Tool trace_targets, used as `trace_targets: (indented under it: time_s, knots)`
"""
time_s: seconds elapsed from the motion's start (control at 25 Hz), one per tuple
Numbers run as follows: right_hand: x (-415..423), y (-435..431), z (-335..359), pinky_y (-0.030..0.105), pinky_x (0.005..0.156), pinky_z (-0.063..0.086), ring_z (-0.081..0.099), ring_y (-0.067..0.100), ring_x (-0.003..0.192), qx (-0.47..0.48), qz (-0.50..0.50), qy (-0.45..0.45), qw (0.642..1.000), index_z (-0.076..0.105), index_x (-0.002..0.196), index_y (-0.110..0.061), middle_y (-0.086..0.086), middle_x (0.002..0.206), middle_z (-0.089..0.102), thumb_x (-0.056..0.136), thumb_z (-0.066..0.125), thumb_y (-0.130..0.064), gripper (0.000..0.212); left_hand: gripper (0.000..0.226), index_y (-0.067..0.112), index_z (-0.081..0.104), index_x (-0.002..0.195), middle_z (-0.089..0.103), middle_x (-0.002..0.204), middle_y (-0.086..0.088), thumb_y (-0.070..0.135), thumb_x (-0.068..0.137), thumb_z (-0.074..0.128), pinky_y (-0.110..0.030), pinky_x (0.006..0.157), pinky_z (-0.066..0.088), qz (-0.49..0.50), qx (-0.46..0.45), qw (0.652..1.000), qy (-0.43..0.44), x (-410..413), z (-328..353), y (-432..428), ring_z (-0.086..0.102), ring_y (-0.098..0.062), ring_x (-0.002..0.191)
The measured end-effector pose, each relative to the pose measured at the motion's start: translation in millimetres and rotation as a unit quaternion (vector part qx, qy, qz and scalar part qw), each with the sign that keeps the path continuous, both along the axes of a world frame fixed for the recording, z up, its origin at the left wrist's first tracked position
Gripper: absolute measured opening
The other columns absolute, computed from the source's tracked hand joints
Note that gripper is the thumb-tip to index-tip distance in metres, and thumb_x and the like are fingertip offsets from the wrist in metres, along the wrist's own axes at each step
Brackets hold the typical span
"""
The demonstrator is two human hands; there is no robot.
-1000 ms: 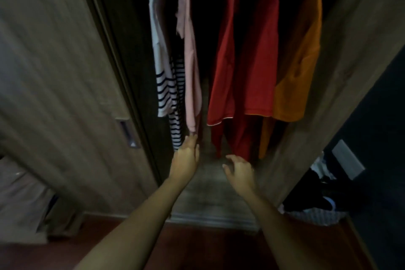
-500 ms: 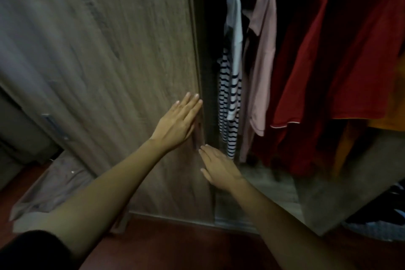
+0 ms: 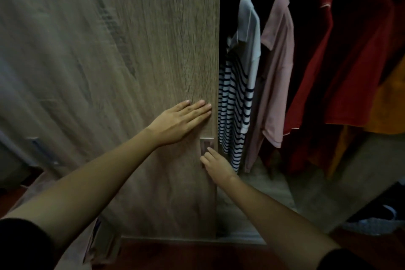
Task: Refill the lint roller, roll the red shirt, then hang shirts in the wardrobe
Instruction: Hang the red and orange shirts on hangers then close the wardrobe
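A wooden sliding wardrobe door (image 3: 135,55) fills the left and middle of the view. My left hand (image 3: 182,119) lies flat on it, fingers straight, near its right edge. Just below, my right hand (image 3: 215,164) has its fingertips at the door's recessed metal handle (image 3: 206,144). Inside the dark wardrobe hang a white shirt with navy stripes (image 3: 237,98), a pink shirt (image 3: 277,68), two red shirts (image 3: 350,72) and an orange one (image 3: 388,103).
The wardrobe's wooden floor (image 3: 274,190) shows under the shirts. A second handle (image 3: 41,149) sits on a door at the far left. Dark and white clothes lie piled (image 3: 377,215) at the lower right. The room floor is reddish-brown (image 3: 197,254).
Both hands went from the wardrobe opening to the door's edge. The door's edge now sits further right in view, covering more of the opening. My view turned left.
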State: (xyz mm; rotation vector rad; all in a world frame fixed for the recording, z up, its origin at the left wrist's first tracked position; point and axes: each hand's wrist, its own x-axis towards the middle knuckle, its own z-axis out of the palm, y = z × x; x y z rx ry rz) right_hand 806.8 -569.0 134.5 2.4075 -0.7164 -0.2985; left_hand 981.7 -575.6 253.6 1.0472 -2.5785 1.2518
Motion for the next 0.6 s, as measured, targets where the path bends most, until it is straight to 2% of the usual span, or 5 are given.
trace_targets:
  time_s: [0.12, 0.2, 0.32, 0.44, 0.6]
  knots:
    - [-13.5, -5.4, 2.9, 0.038, 0.119, 0.008, 0.033, 0.026, 0.128, -0.001, -0.006, 0.025, 1.0, 0.029, 0.14, -0.003, 0.008, 0.138, 0.037, 0.096, 0.031, -0.012, 0.046, 0.051, 0.01, 0.032, 0.142, 0.031, 0.15, -0.003, 0.016, 0.092, 0.033, -0.033, 0.116, 0.006, -0.028, -0.001, 1.0, 0.007, -7.4, -2.3, -13.0, -0.005, -0.012, 0.146]
    - [-29.8, -7.7, 2.1, 0.037, 0.118, 0.012, 0.037, 0.025, 0.125, 0.008, -0.021, 0.048, 0.999, 0.037, 0.138, -0.006, 0.005, 0.134, 0.041, 0.095, 0.035, -0.015, 0.044, 0.052, 0.01, 0.031, 0.142, 0.033, 0.15, -0.004, 0.015, 0.09, 0.033, -0.033, 0.116, 0.004, -0.049, 0.001, 0.999, 0.006, -20.0, -3.4, -22.8, -0.013, -0.011, 0.145]
    - [-58.4, -8.0, 4.9, 0.03, 0.113, 0.027, 0.054, 0.011, 0.111, 0.024, -0.054, 0.103, 0.993, 0.06, 0.121, -0.025, -0.012, 0.118, 0.057, 0.085, 0.049, -0.032, 0.038, 0.057, 0.009, 0.035, 0.141, 0.038, 0.148, -0.004, 0.016, 0.084, 0.035, -0.032, 0.115, 0.004, -0.084, -0.007, 0.996, -0.001, -47.4, -1.1, -32.9, -0.001, -0.014, 0.146]
    - [-95.9, -13.7, 2.5, 0.033, 0.115, 0.02, 0.047, 0.016, 0.12, -0.004, -0.074, 0.135, 0.988, 0.049, 0.132, -0.019, -0.006, 0.129, 0.049, 0.09, 0.042, -0.027, 0.043, 0.06, 0.008, 0.042, 0.138, 0.044, 0.145, -0.007, 0.022, 0.08, 0.037, -0.032, 0.114, 0.007, -0.114, -0.023, 0.993, -0.012, -84.2, 2.3, -43.0, 0.029, -0.017, 0.138]
    - [-153.8, -20.7, 4.1, 0.037, 0.117, 0.009, 0.036, 0.022, 0.13, -0.046, -0.096, 0.127, 0.986, 0.038, 0.138, -0.013, 0.002, 0.138, 0.039, 0.093, 0.037, -0.021, 0.046, 0.06, 0.006, 0.036, 0.141, 0.04, 0.147, -0.009, 0.029, 0.086, 0.034, -0.037, 0.115, 0.008, -0.139, -0.048, 0.989, -0.02, -149.1, -1.8, -63.1, 0.03, -0.02, 0.138]
